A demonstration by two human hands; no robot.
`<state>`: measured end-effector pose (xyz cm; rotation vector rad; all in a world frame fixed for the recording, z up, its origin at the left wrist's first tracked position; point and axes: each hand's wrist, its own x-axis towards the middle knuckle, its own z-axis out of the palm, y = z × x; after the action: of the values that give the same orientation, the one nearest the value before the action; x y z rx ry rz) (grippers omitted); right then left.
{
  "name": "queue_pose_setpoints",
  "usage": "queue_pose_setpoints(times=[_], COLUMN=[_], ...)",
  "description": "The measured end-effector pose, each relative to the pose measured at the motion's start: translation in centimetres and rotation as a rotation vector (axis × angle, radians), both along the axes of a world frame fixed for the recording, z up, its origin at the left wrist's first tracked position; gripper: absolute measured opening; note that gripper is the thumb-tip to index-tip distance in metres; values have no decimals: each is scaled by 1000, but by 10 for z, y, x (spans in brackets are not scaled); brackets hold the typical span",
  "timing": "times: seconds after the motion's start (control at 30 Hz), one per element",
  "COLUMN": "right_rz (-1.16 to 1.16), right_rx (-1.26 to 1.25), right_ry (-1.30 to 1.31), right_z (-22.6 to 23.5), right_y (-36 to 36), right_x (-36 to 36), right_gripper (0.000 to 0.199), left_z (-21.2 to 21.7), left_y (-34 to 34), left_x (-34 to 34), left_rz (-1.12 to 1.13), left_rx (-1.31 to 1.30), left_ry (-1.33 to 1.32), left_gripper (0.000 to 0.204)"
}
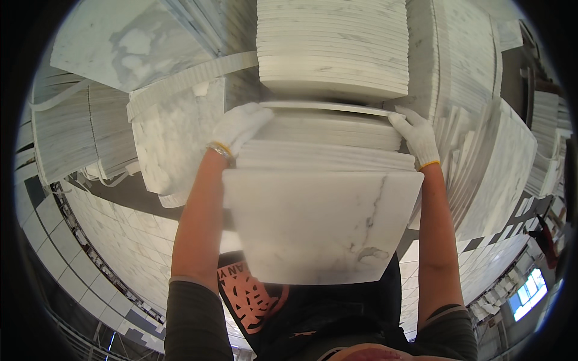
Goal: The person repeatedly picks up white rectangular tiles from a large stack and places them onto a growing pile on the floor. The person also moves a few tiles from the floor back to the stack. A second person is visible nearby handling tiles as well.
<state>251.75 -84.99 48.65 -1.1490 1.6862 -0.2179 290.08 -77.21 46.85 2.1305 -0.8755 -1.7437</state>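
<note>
A row of white marble tiles stands on edge before me, the nearest tile (319, 225) showing its broad face with grey veins. Both my hands wear white gloves with yellow cuffs. At the far end of this row, a thin marble tile (328, 107) sits slightly raised between them. My left hand (242, 125) is closed at its left corner, the fingers partly hidden behind it. The right corner lies in the grip of my right hand (416, 135), thumb on the near side. Between that tile and the nearest one are several more upright tiles (328, 133).
Beyond a dark gap rises a larger block of tightly packed tiles (332, 48). Marble blocks (177, 132) bound with pale straps stand at left. Leaning slabs (500, 162) flank me at right. Pale tiles (120, 210) cover the floor, and a bright window (530, 293) shows at far right.
</note>
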Motion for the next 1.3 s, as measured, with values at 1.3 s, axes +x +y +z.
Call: queue_pose_setpoints(times=[1.3], right_rz=[-279], right_rx=[-4], right_ry=[-33], right_z=[-28], right_y=[-34], right_x=[14], right_gripper=[54], left_z=[5], left_y=[-1], left_x=[-5], left_rz=[-72], left_rx=[-15], left_ry=[-175], left_gripper=[33])
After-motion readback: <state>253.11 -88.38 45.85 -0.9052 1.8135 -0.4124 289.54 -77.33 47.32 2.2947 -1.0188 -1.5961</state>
